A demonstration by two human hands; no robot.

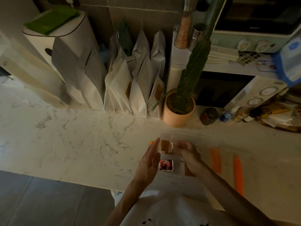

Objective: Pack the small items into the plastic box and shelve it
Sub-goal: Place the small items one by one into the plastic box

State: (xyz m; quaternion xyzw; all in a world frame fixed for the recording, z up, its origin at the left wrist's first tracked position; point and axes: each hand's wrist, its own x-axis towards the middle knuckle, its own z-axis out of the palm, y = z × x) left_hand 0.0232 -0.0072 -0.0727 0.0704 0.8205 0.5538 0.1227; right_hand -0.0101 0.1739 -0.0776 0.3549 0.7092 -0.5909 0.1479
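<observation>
box [192, 136]: clear plastic, on marble counter [81, 141];
left hand [151, 162]: fingers flat together, box's 9 o'clock;
right hand [189, 154]: fingers pinching brown sachet [165, 145]

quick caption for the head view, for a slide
Left hand flat against the box, right hand holding a brown sachet inside it, beyond a red packet.

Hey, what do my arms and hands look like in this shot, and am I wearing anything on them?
No sleeves show: the left arm and right arm are bare up to the frame's edge. The left hand and right hand have no gloves, and no watch, ring or bracelet is visible in the dim light. Between the arms is a white top with dark specks.
</observation>
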